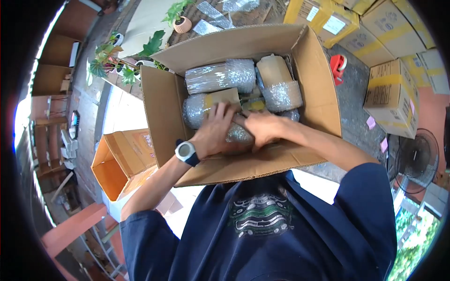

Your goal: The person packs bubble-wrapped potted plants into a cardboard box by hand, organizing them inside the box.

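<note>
An open cardboard box (318, 98) stands in front of my body with its flaps up. Inside it lie several bubble-wrapped bundles: a long one (220, 77) at the back left, another with brown cardboard (281, 89) at the back right, and one (194, 111) beside my left wrist. Low in the box, my left hand (216, 127) and my right hand (263, 125) close around the front bubble-wrapped bundle (240, 135) from either side. My fingers cover much of this bundle, and their tips are partly hidden. A watch (185, 150) is on my left wrist.
Taped cartons (323, 21) are stacked at the back right, with another carton (391, 96) nearer. A red tape dispenser (337, 69) lies right of the box. Potted plants (182, 23) stand at the back left. A smaller open box (124, 161) sits left; a fan (416, 160) stands right.
</note>
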{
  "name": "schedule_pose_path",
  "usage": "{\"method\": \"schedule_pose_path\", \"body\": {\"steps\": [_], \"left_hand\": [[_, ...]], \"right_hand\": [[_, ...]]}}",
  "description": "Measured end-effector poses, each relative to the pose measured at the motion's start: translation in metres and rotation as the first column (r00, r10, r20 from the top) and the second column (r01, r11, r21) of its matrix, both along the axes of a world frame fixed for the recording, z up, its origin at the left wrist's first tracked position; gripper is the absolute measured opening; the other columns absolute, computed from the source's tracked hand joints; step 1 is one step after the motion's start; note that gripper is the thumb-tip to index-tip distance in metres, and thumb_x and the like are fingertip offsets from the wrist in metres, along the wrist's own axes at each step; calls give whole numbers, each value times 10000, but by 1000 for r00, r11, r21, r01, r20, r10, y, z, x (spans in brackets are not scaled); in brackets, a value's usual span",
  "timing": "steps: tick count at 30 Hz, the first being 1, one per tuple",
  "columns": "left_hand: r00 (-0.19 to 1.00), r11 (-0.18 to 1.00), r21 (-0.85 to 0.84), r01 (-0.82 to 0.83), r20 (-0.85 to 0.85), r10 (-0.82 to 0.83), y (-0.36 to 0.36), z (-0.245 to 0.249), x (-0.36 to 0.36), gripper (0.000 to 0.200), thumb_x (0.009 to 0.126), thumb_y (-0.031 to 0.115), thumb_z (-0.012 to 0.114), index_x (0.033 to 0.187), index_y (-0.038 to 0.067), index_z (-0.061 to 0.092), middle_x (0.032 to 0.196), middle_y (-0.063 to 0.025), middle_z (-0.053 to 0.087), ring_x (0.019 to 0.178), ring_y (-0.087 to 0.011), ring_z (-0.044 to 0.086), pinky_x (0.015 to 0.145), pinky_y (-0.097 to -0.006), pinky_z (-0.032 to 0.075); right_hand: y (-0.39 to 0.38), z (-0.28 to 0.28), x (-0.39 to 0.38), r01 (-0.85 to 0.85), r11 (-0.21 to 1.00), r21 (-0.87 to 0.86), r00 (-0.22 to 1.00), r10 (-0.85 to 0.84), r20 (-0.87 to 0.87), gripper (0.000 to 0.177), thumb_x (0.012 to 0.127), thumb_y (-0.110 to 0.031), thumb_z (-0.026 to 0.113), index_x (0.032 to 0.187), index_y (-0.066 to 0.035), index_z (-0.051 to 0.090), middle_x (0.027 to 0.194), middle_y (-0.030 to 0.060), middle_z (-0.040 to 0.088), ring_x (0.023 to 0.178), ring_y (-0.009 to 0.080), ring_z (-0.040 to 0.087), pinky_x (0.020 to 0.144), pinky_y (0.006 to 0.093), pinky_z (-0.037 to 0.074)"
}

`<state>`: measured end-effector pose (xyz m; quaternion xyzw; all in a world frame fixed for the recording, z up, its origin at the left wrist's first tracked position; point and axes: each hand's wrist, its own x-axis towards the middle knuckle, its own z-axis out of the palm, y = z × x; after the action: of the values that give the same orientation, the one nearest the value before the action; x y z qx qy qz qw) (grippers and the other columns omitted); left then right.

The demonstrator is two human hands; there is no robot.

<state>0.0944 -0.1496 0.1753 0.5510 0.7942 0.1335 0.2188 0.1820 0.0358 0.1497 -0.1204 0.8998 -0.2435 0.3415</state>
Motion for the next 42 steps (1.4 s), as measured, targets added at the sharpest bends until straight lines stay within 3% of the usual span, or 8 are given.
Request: {"method": "schedule_pose_path", "body": {"steps": [5,16,21,25,29,33,36,42], "left_hand": [[996,867,-490,-88,-32,83,14,-2,-14,1630,411,823,821,1611,83,4,1683,-171,-44,1501,-533,-4,1098,-780,196],[1000,764,-645,0,-4,-3,30,-14,-16,1644,383,742,882,1617,112,-3,1686,-115,-117,1485,-560,-16,996,-878,192],[1000,939,-343,-13,-16,8,21,-55,-66,678,841,482,742,1350,64,580,1405,-181,536,1337,-352,478,1094,-576,407],[964,779,-627,4,-205,-170,28,-69,-45,587,966,504,562,1375,82,576,1445,-83,524,1361,-371,438,1117,-547,403],[955,939,-216,-266,-191,227,7,-75,-27,545,984,526,506,1262,90,677,1578,-90,379,1432,-432,303,1103,-644,365],[988,835,-528,-151,-47,149,26,-57,-34,598,942,526,590,1456,227,538,1687,-12,81,1498,-413,184,1038,-810,264],[964,902,-341,-265,-109,242,14,-75,-30,620,934,513,596,1467,204,520,1686,-7,96,1507,-413,167,939,-864,287],[996,818,-574,37,-51,-80,50,-46,-81,754,802,658,672,1307,100,623,1634,-109,269,1465,-418,280,1088,-496,430]], "right_hand": [[31,15,-19,123,982,-145,965,-152,-212,789,535,-434,903,1157,-12,662,1008,229,719,940,355,705,864,437,564],[2,19,-49,151,985,88,898,-99,-429,269,652,-41,707,916,-29,761,898,236,719,871,401,715,778,463,593],[-5,-7,-99,83,980,180,810,39,-585,180,657,-47,723,824,16,745,816,266,696,790,431,703,729,474,592],[-17,-28,-89,91,987,130,783,10,-622,208,646,-132,794,784,16,745,774,287,671,770,425,702,729,476,590],[-15,-64,-81,188,970,153,759,-44,-650,190,650,-139,790,757,6,729,765,266,661,752,425,688,710,492,584],[-23,-37,-78,173,980,99,821,-88,-564,144,678,-92,754,761,21,723,770,254,678,763,445,691,704,496,588],[-30,-55,-72,266,959,98,726,-133,-675,138,757,-2,672,858,72,728,889,295,693,825,461,701,727,494,595],[15,-17,-82,245,969,-22,808,-217,-548,208,780,-32,664,954,65,724,930,330,676,914,459,691,819,509,575]]}}
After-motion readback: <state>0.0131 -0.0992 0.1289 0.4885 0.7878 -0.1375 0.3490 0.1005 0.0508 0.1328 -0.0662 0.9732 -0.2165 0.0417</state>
